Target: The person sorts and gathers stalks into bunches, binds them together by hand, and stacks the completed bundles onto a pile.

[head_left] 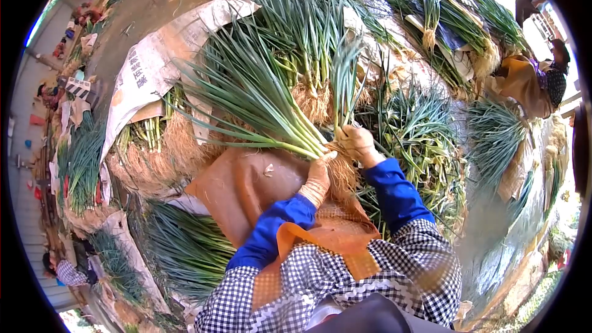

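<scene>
My left hand [319, 177] is closed around the root end of a bunch of green onions [265, 95], whose long leaves fan out up and to the left. Close beside it, my right hand [357, 144] is closed on a smaller green onion [345, 86] that points upward, its leaves slightly blurred. Brown stringy roots [343, 176] hang between the two hands. Below the hands, a brown apron sheet [246, 179] covers my lap. Just beyond them stands a thick pile of green onions [311, 43] with pale roots toward me.
A white printed sack [145, 68] and rooted bundles [166, 154] lie at left. Loose, yellowing leaves [425, 179] heap at right. More green onions [185, 246] lie lower left. Other people sit around, one at the far right [533, 83] and one at lower left [69, 271].
</scene>
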